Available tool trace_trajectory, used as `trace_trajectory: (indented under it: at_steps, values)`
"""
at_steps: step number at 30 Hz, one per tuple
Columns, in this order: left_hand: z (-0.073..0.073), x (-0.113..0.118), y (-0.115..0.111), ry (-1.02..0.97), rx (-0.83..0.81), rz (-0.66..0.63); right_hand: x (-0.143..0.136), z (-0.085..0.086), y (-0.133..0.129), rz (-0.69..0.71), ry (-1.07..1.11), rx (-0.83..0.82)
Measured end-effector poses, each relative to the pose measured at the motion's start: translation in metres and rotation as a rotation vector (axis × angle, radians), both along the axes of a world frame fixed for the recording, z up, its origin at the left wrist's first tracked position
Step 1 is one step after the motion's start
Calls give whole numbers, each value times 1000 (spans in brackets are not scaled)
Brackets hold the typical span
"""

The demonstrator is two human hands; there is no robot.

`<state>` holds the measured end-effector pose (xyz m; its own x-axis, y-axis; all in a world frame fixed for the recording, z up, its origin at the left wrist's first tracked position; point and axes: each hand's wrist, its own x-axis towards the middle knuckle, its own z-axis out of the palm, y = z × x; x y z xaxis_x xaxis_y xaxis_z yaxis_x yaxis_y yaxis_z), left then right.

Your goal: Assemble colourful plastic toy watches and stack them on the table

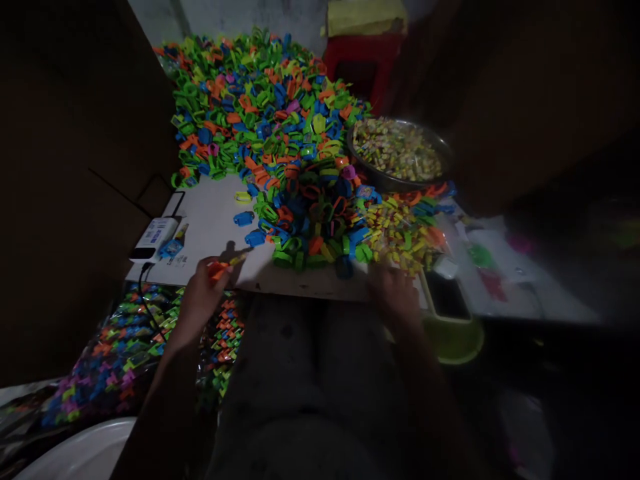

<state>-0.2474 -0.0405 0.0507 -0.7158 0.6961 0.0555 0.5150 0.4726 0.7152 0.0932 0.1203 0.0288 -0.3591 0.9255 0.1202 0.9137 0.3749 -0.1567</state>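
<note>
My left hand (pixel 203 293) is closed on an orange plastic piece (pixel 218 269) at the table's front left edge. A small yellow piece (pixel 238 259) sticks out from it to the right. At the front edge of a heap of small yellow pieces (pixel 400 233) is my right hand (pixel 395 293), its fingers bent and blurred, so what they hold cannot be made out. Between the hands and behind them spreads a big pile of green, blue and orange plastic pieces (pixel 260 113). Two blue pieces (pixel 244 218) lie apart on the white tabletop (pixel 210 207).
A metal bowl (pixel 445 150) of small wrapped pieces stands behind the yellow heap. A white device (pixel 159 233) with a cable lies at the left. A dark-centred tray (pixel 447 297) and a green container (pixel 460 343) are at the right. Bagged colourful pieces (pixel 110 353) lie below left.
</note>
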Motion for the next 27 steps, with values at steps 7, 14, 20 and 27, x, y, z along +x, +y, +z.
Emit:
trace_trajectory:
  at_steps: [7,14,20,27]
  values:
    - [-15,-6,27,443,52,-44,8,-19,8,-20,-31,-66]
    - [-31,58,76,156,81,-289,9,-30,3,13,106,60]
    - [-34,52,81,29,59,-313,1,-9,-26,60,739,82]
    - [6,81,30,-233,125,-323,-54,16,-81,144,976,-427]
